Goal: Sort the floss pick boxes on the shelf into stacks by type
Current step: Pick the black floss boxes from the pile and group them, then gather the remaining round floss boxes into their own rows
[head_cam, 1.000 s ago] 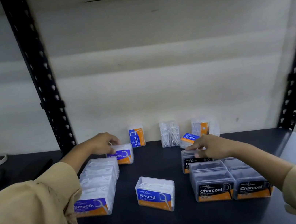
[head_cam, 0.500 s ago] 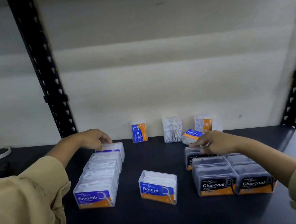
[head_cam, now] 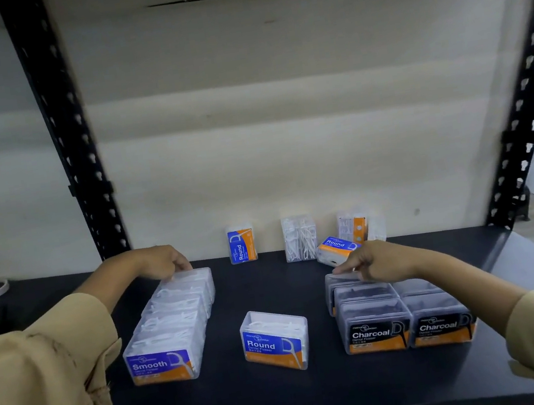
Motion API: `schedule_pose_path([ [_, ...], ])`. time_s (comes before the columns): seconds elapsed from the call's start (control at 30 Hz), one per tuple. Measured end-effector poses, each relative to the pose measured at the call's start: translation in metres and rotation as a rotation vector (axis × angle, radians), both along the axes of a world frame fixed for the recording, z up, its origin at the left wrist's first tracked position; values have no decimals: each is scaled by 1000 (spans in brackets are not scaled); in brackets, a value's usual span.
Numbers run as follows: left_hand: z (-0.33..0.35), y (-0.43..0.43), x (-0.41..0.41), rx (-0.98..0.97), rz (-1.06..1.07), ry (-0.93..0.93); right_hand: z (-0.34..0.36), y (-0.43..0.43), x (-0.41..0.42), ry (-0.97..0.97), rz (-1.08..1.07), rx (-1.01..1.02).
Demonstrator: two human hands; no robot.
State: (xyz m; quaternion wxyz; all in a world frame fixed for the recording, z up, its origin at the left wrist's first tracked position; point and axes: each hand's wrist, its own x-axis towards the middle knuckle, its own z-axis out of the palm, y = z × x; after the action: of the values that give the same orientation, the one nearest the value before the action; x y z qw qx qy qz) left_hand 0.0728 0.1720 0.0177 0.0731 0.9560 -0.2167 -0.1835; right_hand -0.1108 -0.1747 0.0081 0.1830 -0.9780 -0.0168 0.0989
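Since 1 second ago, your left hand (head_cam: 160, 263) has brought the rear Smooth box (head_cam: 190, 280) in from where it sat apart, label showing, so it now closes the back of the Smooth row (head_cam: 173, 324). Your right hand (head_cam: 380, 261) has stayed at the rear Charcoal box (head_cam: 341, 282), just in front of the tilted Round box (head_cam: 336, 249).

The front box of the left row reads "Smooth" in white on blue over an orange band, with smaller print I can't read. The row runs back from it, the boxes touching end to end on the shelf (head_cam: 288, 400).

The lone Round box (head_cam: 275, 340) lies near the shelf's middle, apart from both groups, reading "Round Dental Flosser". On the right, 2 front boxes (head_cam: 407, 325) side by side each read "Charcoal Dental Flosser" on black over orange, with more dark boxes behind them.

Your left fingers (head_cam: 181, 267) are curled together over the far top edge of the rear Smooth box, touching its lid. Your right fingers (head_cam: 346, 266) are bent and close together, tips pressed on the lid of the rear Charcoal box; whether they grip it or only rest there, I cannot tell.

Against the back wall, an upright Round box (head_cam: 241, 244) stands on end, a clear box of white picks (head_cam: 300, 239) stands to its right, and another upright box (head_cam: 352, 228) shows print too small to read.
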Motion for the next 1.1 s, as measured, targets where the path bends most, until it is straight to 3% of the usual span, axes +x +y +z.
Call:
schedule_pose_path([
  [0.23, -2, -5, 2, -16, 23, -66, 1, -1, 2, 8, 16, 22],
  [0.47, -2, -45, 6, -211, 22, -244, 4, -7, 26, -133, -16, 91],
  [0.57, -2, -66, 13, -285, 45, -296, 8, -7, 44, -232, -44, 27],
  [0.67, -5, -87, 19, -237, 59, -339, 9, -6, 66, -320, -101, -32],
  [0.87, -16, -105, 36, -118, 74, -389, 2, -1, 105, -315, -117, -132],
  [1.1, -19, -105, 45, -149, 59, -407, -7, 10, 129, -313, -84, -311],
])
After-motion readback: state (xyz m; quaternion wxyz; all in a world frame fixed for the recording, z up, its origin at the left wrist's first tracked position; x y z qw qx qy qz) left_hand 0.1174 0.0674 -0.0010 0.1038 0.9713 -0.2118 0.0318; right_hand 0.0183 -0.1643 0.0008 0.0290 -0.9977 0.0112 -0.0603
